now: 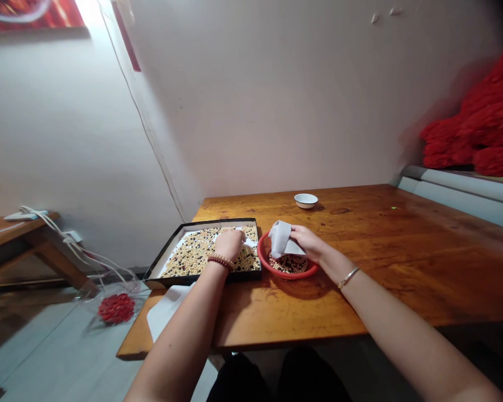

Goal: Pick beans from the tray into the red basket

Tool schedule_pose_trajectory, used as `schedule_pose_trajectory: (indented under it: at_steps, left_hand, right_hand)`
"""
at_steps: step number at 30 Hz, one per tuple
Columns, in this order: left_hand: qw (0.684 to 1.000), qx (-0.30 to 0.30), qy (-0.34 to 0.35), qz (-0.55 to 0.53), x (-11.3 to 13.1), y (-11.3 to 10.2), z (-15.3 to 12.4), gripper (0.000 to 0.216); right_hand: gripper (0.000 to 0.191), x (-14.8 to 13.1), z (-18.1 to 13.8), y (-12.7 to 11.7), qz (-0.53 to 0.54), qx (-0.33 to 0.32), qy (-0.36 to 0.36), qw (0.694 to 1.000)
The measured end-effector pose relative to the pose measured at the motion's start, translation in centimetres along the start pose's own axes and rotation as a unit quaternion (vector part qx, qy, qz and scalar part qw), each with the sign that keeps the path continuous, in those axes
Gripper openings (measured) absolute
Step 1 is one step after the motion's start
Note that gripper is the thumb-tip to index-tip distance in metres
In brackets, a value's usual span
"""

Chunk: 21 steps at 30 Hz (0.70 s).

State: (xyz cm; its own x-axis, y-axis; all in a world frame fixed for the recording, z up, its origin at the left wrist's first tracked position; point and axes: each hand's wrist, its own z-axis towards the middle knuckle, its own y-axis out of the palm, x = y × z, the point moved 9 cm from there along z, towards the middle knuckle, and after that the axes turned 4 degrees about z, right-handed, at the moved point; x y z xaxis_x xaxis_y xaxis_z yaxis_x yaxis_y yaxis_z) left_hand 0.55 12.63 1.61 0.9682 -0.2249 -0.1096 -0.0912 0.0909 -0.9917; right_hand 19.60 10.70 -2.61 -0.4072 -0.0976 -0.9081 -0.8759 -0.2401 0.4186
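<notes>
A black-rimmed tray (163, 254) holds a spread of mixed tan, dark and white beans on a white lining. My left hand (229, 244) rests curled over the tray's right part, fingers closed down among the beans and a white scrap; what they hold is hidden. A beaded bracelet circles that wrist. Right of the tray sits a red basket (265, 261) with mixed beans inside. My right hand (308, 241) is over the basket, pinching a folded white paper (279, 237) tilted toward it.
A small white bowl (305, 200) stands near the wooden table's (402, 257) far edge. A white sheet (165, 310) hangs off the near left corner. On the floor left lie a clear bag of red items (116, 307) and cables. Red cloth (482, 123) is piled at right.
</notes>
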Motion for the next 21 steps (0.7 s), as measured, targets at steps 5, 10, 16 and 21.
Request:
schedule_pose_trajectory:
  at_steps: [5, 10, 16, 21]
  left_hand:
    - [1.0, -0.002, -0.008, 0.006, -0.1, 0.2, 0.0, 0.031]
    - [0.999, -0.02, -0.027, 0.006, -0.2, 0.5, 0.0, 0.028]
    - [0.999, -0.022, -0.033, 0.006, -0.4, 0.6, 0.0, 0.028]
    - [0.999, -0.024, -0.036, 0.008, -0.5, 0.8, 0.1, 0.025]
  right_hand:
    - [0.014, 1.1, -0.1, 0.4, 0.166, -0.015, 0.099, 0.981]
    - [0.021, 0.7, 0.1, -0.4, 0.229, 0.007, 0.103, 0.968]
    - [0.022, 0.7, 0.5, -1.1, 0.233, 0.013, 0.089, 0.968]
    - [0.021, 0.8, 0.6, -1.2, 0.222, -0.001, 0.083, 0.971]
